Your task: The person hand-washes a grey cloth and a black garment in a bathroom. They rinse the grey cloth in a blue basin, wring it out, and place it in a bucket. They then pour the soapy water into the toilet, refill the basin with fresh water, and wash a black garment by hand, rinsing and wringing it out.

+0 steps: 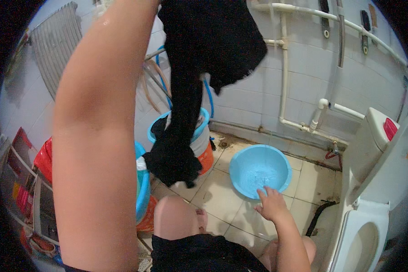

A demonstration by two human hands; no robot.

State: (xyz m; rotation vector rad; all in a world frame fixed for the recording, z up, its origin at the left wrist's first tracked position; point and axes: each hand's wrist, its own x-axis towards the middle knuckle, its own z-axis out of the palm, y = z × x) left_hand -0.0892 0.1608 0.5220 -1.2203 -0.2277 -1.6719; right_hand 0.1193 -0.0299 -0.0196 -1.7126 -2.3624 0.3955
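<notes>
A black cloth garment [211, 38] hangs from the top edge of the view, with a long narrow part dangling down to a bunched end above the floor. My left arm is raised high across the left side, and its hand lies beyond the top edge, so its grip is hidden. Low on the right, my right hand [274, 206] is open with fingers apart and holds nothing I can see. It is just in front of the near rim of a light blue basin [238, 177], which stands on the tiles with what looks like a little water inside.
Behind the garment stands a bucket with a blue rim [206, 121] and cloth in it; another blue-rimmed container [143, 195] is partly behind my arm. A white toilet [365, 240] is at the right. Pipes [283, 90] run along the tiled wall, and a shelf [25, 167] stands left.
</notes>
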